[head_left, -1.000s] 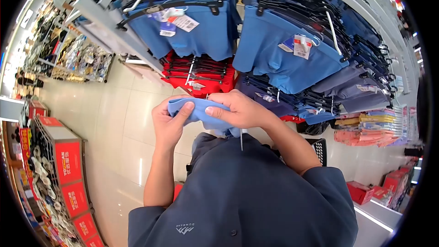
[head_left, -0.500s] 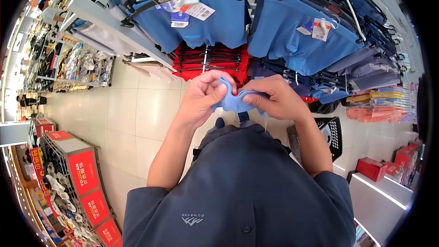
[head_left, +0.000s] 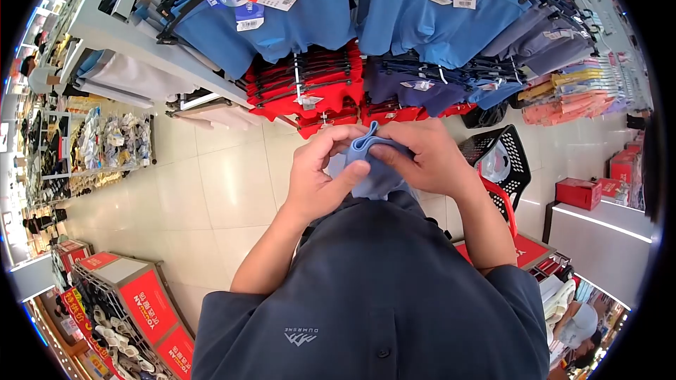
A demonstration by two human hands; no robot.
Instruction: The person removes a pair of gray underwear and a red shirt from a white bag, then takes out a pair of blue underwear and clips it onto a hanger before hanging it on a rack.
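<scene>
A light blue piece of folded fabric (head_left: 374,181), its garment type unclear, is bunched up in front of my chest. My left hand (head_left: 315,184) grips its left side, thumb in front and fingers curled behind. From the other side, my right hand (head_left: 433,160) pinches the top edge between thumb and fingers. Between the two hands the edge rises in a doubled loop. Beyond them hang blue shorts (head_left: 415,17) with price tags and red garments (head_left: 282,84) on black hangers.
A black basket (head_left: 520,162) with a red handle (head_left: 505,204) is by my right arm. Red-labelled display bins (head_left: 144,306) stand at lower left. Small goods fill a rack (head_left: 116,141) on the left, and red boxes (head_left: 577,193) rest on a counter at right.
The fabric's edge has gone from a wide curve to a tight doubled loop as my hands came together. My view has shifted, showing more of the basket and its red handle.
</scene>
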